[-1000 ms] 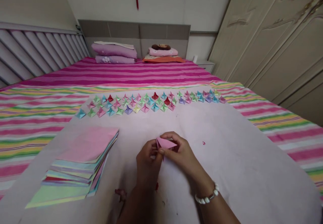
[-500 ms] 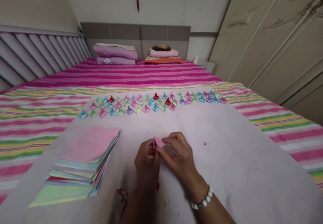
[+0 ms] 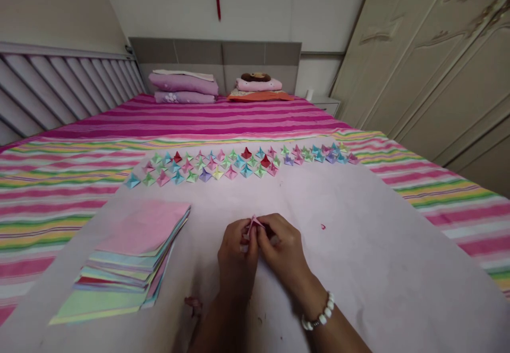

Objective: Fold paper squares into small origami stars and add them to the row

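Observation:
Between my two hands is a small pink folded paper piece (image 3: pixel 255 222), its pointed tip standing up above my thumbs. My left hand (image 3: pixel 237 255) pinches its left side, and my right hand (image 3: pixel 285 247), with a white bead bracelet (image 3: pixel 322 315) on the wrist, pinches its right side. Fingers cover most of the paper. To the left lies a stack of coloured paper sheets (image 3: pixel 145 228), a pink one on top. Beyond my hands, rows of small folded paper boats (image 3: pixel 230 172) in several colours stand on the pale board (image 3: pixel 342 252).
A crumpled pink scrap (image 3: pixel 193 305) lies near my left forearm, and a tiny red scrap (image 3: pixel 323 226) is right of my hands. The board rests on a striped bedspread (image 3: pixel 458 199). Folded bedding (image 3: pixel 183 85) sits at the headboard, with a wardrobe (image 3: pixel 426 66) on the right.
The pink paper has turned from a flat, folded face into a narrower, pointed shape. Both hands have drawn closer together, thumbs now side by side on it.

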Demonstrator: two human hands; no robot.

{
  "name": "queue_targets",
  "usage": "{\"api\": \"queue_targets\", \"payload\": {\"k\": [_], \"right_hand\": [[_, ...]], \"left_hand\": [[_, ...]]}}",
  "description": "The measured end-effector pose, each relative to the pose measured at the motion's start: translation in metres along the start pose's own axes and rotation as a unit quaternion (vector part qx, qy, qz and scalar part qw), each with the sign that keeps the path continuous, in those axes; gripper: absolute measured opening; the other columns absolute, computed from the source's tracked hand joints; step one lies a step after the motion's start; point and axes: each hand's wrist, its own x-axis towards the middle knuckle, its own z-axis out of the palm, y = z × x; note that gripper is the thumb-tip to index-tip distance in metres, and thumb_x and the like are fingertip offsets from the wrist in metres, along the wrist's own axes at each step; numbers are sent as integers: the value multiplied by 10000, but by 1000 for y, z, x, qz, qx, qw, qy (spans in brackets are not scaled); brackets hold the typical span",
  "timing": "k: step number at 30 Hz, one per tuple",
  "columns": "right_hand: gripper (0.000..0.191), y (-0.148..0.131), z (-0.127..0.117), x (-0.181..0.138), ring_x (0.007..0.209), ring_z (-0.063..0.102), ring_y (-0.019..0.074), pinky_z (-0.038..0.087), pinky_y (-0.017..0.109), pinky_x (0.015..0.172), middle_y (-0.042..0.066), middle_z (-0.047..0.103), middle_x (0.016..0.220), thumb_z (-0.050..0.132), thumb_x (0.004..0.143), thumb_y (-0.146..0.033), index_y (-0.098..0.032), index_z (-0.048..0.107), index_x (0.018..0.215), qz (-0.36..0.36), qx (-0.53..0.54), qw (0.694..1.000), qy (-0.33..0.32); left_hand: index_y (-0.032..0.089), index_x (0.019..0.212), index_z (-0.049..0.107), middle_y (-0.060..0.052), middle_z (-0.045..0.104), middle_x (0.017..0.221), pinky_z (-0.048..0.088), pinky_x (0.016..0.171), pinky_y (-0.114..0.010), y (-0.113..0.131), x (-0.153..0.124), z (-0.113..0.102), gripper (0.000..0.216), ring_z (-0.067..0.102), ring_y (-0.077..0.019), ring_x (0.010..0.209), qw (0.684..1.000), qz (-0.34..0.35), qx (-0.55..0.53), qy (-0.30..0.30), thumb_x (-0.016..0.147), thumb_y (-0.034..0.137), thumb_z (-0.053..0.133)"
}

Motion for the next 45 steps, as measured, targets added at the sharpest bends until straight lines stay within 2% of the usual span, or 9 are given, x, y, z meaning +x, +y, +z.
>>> {"api": "queue_targets", "payload": {"k": [8, 11, 14, 19, 25, 30, 36, 40, 45], "right_hand": [[236, 9, 2, 2, 860, 631, 189, 531, 298, 694, 103, 638, 982, 510, 754, -63, -179, 688, 857, 51, 77, 996, 17], [261, 10, -1, 3, 877, 639, 193, 517, 311, 722, 86, 661, 974, 507, 715, -54, -195, 703, 814, 75, 124, 989, 18], [283, 10, -5, 5, 881, 639, 196, 499, 309, 711, 72, 678, 956, 494, 685, -59, -206, 713, 790, 105, 181, 978, 12], [242, 8, -11, 9, 802, 622, 183, 475, 284, 656, 50, 678, 890, 517, 662, -100, -210, 713, 751, 156, 256, 954, 17], [154, 12, -16, 11, 846, 615, 196, 466, 300, 739, 43, 677, 882, 587, 688, -149, -210, 724, 727, 194, 311, 930, 24], [128, 21, -17, 10, 878, 603, 193, 449, 306, 796, 41, 680, 926, 618, 736, -177, -205, 733, 785, 234, 387, 892, 13], [158, 15, -17, 10, 659, 565, 147, 449, 284, 674, 17, 648, 706, 638, 754, -236, -176, 718, 876, 253, 433, 864, -56], [238, 12, -16, 10, 544, 489, 108, 398, 235, 541, -33, 568, 590, 755, 680, -287, -172, 700, 882, 265, 389, 878, -84], [312, 14, -14, 9, 577, 547, 136, 443, 258, 551, -12, 611, 614, 806, 632, -368, -173, 692, 847, 266, 375, 884, -90]], "left_hand": [[200, 1015, 644, -59, 681, 1018, 544, 712, -282, -3, 3, -2, 240, 660, -182, 877, 987, -119, -92, -61, 792, 178, 559], [201, 1021, 652, -74, 646, 1178, 526, 853, -322, -3, 5, -3, 250, 639, -207, 1026, 960, -169, -210, -83, 785, 195, 568], [204, 1007, 670, -70, 627, 1244, 509, 904, -328, -1, 9, -5, 244, 633, -211, 1065, 918, -214, -317, -107, 775, 225, 596], [206, 977, 705, -55, 679, 1162, 458, 980, -314, 5, 12, -10, 209, 591, -211, 1141, 891, -215, -374, -143, 789, 240, 620], [209, 1037, 689, -76, 656, 1190, 442, 1001, -349, 9, 12, -10, 291, 576, -238, 1155, 870, -211, -408, -177, 750, 256, 696], [200, 1057, 668, -91, 654, 1189, 466, 969, -361, 7, 10, -2, 438, 593, -248, 1130, 850, -221, -441, -183, 632, 172, 772], [159, 920, 694, -46, 723, 851, 510, 774, -266, 10, 14, -4, 238, 659, -162, 808, 876, -275, -363, -158, 722, 291, 708], [152, 764, 678, 37, 578, 557, 424, 534, -193, 13, 17, -10, 204, 518, -94, 539, 896, -296, -298, -145, 704, 346, 697], [152, 652, 622, 51, 485, 528, 331, 493, -193, 11, 16, -10, 253, 430, -86, 515, 904, -294, -264, -161, 676, 393, 694]]}}
